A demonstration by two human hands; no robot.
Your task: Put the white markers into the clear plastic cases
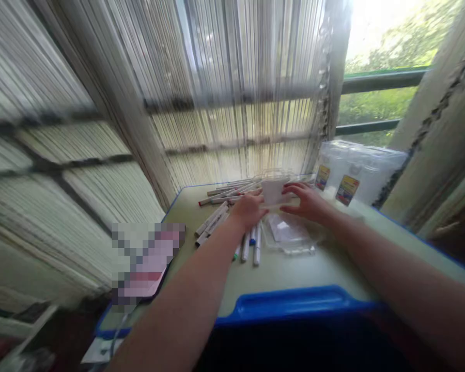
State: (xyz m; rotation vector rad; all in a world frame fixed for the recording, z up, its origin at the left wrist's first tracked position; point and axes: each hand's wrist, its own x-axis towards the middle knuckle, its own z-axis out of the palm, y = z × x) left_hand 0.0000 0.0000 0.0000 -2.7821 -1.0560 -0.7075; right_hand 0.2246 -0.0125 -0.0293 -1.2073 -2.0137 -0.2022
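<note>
A clear plastic case (290,231) lies unfolded on the table, one part flat towards me and the other part standing up behind it. My left hand (248,211) grips the left edge of the upright part, thumb and fingers around it. On the opposite edge, my right hand (305,203) has its fingers bent against the plastic, thumb lower down. White markers (257,245) with coloured ends lie beside and under my left hand. Another bunch of markers (213,223) lies further left, and more markers (227,194) are spread behind the hand.
Clear plastic boxes (372,168) with yellow-and-red labels stand at the table's back right. A phone-like device (151,268), partly blurred, lies at the left edge with a cable. The pale table (333,274) has a raised blue rim. String curtains (236,77) hang close behind.
</note>
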